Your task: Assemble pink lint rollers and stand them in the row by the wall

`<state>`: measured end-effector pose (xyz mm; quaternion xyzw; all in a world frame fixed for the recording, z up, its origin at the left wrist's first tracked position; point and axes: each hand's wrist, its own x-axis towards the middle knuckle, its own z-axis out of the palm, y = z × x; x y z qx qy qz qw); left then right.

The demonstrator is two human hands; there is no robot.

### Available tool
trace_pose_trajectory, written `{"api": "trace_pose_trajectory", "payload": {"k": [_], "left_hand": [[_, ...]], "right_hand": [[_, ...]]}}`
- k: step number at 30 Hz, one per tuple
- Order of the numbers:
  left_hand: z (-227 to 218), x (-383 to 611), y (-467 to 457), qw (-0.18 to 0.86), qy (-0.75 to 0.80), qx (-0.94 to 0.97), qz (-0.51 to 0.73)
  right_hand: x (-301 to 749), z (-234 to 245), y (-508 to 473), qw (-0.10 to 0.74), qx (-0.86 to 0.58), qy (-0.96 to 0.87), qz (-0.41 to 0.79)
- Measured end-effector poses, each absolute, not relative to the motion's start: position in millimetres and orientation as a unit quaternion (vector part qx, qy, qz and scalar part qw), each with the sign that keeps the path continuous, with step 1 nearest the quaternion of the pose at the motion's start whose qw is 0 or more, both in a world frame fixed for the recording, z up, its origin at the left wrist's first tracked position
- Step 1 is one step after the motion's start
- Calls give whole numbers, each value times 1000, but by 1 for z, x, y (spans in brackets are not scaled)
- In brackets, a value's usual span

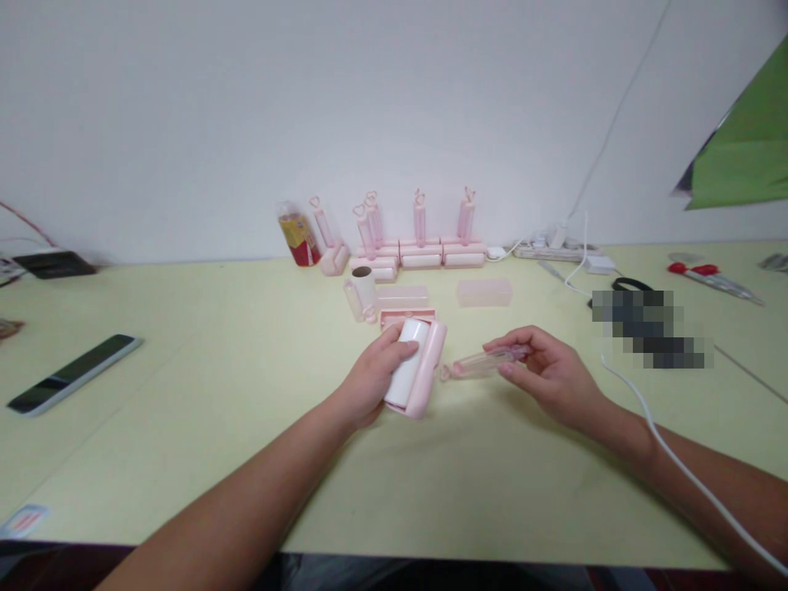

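Note:
My left hand [377, 369] is wrapped round a lint roller head [421, 369], a pink housing with a white roll in it, tilted above the table. To its right, my right hand [547, 373] grips a clear pink handle [483, 362] between thumb and fingers. The handle's looped tip points at the roller head, and a small gap appears to lie between them. Just beyond my left hand is an open pink case [406, 315]. Beside that case stand a white paper roll [364, 287] and a clear pink piece. Two translucent pink covers [401, 296] [483, 292] lie farther back.
Several pink lint rollers [421, 255] with upright handles line the wall. Left of them leans a red and yellow package [300, 238]. A phone [75, 373] lies at the left. At the right are a power strip [557, 250], red-handled scissors [707, 275] and a white cable [671, 460] crossing my right arm.

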<state>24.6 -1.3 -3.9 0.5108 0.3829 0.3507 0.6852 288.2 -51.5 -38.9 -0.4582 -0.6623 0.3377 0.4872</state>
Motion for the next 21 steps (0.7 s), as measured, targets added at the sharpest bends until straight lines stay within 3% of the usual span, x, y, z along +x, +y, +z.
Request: {"api": "trace_pose_trajectory", "payload": {"k": [4,9,15,21], "left_hand": [[-5,26,-4,719,346,487,356],[-6,29,-7,733,329,468,367],[-9,34,-8,735,317,464,380],[-14,38,-13,728,320,492,355]], "right_hand": [[284,-35,-63,533,-418,-659,328],[282,-32,-69,516,-379,-727,250],[284,-31,-67,412,-353,-816,198],[276,-32,-74,311,-435,-795,288]]}}
